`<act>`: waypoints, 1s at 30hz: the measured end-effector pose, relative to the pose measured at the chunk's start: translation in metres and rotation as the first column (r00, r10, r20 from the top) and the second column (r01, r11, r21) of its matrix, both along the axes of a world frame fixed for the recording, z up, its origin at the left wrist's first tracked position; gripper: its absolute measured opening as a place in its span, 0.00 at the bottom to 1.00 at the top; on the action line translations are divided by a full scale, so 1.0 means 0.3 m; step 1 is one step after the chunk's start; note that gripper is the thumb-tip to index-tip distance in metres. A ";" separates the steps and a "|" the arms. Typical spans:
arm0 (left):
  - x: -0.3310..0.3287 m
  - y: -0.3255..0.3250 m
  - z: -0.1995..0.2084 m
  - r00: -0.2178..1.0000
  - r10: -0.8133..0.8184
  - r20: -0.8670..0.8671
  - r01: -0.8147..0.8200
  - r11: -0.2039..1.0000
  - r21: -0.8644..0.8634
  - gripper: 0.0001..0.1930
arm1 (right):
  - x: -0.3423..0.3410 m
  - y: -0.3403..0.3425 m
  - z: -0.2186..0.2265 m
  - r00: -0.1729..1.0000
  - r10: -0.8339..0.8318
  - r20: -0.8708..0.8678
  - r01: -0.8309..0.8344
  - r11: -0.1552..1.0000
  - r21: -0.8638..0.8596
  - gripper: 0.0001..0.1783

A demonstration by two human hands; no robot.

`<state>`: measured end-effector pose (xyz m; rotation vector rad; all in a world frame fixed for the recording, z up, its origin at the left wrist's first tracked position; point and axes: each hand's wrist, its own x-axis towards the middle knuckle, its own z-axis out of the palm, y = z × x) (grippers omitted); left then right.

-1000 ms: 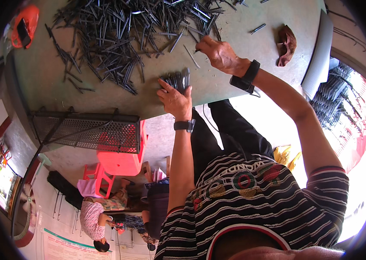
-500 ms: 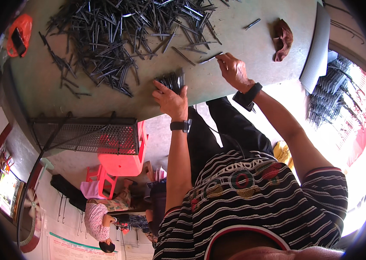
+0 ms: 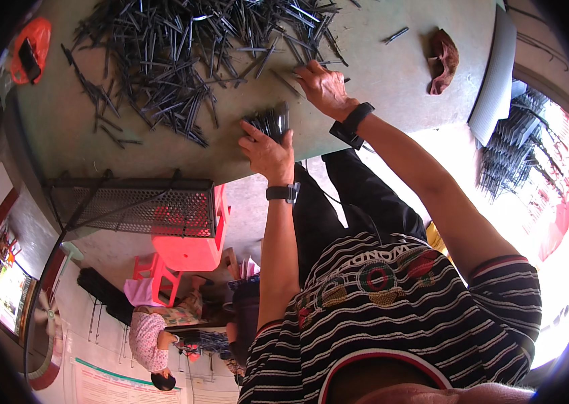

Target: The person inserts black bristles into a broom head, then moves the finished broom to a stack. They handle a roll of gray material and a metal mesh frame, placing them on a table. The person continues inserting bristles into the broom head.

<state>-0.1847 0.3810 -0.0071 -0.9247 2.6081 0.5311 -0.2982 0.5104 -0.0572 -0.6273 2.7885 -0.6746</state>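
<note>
My left hand (image 3: 268,149) is closed around a small bundle of dark rods (image 3: 271,121) held at the worktop (image 3: 392,74) edge, while my right hand (image 3: 321,87) lies fingers down, picking at one rod (image 3: 284,82) beside the big loose heap (image 3: 183,54). I judge I'm mid-gathering; adding that rod calls for a clean pinch. Whether my right fingers grip it yet is hidden.

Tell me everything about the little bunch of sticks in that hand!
The bunch of thin dark rods looks like metal. The rods are straight, gathered side by side, ends roughly even. The left hand holds it in its grip at the near edge of the grey-green table, beside the big loose pile of rods.
</note>
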 end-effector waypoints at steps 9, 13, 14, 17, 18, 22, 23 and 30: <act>0.000 -0.002 -0.004 1.000 0.009 -0.013 -0.009 1.000 -0.001 0.51 | 0.019 0.014 0.108 0.995 -0.096 -0.003 0.096 0.992 -0.082 0.06; 0.004 -0.005 -0.004 1.000 0.010 -0.019 -0.009 1.000 0.011 0.51 | 0.015 0.086 0.102 0.978 -0.200 -0.053 0.190 0.970 -0.153 0.08; 0.002 -0.005 -0.001 1.000 0.011 -0.021 -0.010 1.000 0.015 0.51 | 0.006 0.103 0.094 0.955 -0.293 0.051 0.297 0.945 -0.134 0.09; 0.002 -0.005 -0.002 1.000 0.009 -0.030 -0.008 1.000 0.021 0.51 | -0.022 0.124 0.092 0.828 -0.463 0.317 0.535 0.821 -0.198 0.07; 0.004 -0.007 -0.005 0.999 0.007 -0.037 -0.006 1.000 0.019 0.51 | -0.038 0.123 0.119 0.713 -0.505 0.486 0.644 0.747 -0.168 0.07; 0.007 -0.007 -0.012 0.999 0.003 -0.034 -0.003 1.000 0.001 0.51 | -0.051 0.123 0.103 0.232 -0.406 0.884 0.943 0.317 -0.102 0.10; 0.005 -0.005 -0.010 0.999 0.000 -0.034 0.000 1.000 0.002 0.51 | -0.059 0.120 0.091 0.205 -0.416 0.886 0.953 0.291 -0.084 0.11; -0.001 -0.006 -0.003 1.000 -0.003 -0.007 0.003 1.000 -0.001 0.51 | -0.105 0.070 0.049 0.178 -0.510 0.841 0.979 0.174 -0.102 0.12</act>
